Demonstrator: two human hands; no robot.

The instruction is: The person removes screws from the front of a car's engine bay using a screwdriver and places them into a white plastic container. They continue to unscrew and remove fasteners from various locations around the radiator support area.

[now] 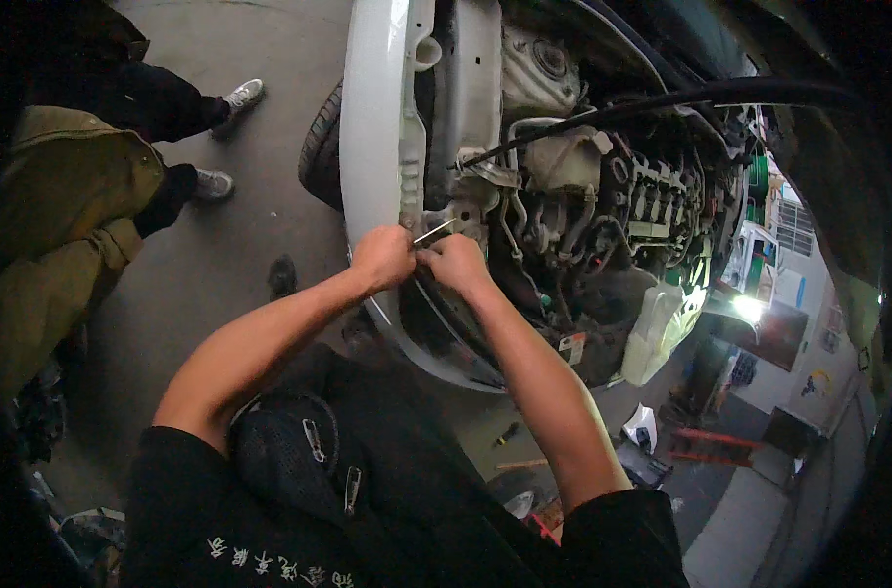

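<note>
Both hands work at the front edge of a white car, just behind its bumper [366,108]. My left hand [384,259] is closed, and a thin bright metal rod [433,232] sticks out of it toward the engine bay. Whether the rod is a screwdriver shaft cannot be seen, as its other end is hidden in the fist. Close beside it, my right hand [455,264] has its fingers curled at the black front trim [434,304]; what they grip, if anything, is hidden. Above the hands lies the grey metal front crossmember [470,88].
The raised hood's black prop rod [603,116] crosses above the open engine bay [652,196]. A translucent plastic tank or lamp housing [652,333] sits at the near right corner. At the left, a person in a brown jacket [83,186] stands near the bumper. Loose parts and a red frame [713,446] lie on the floor.
</note>
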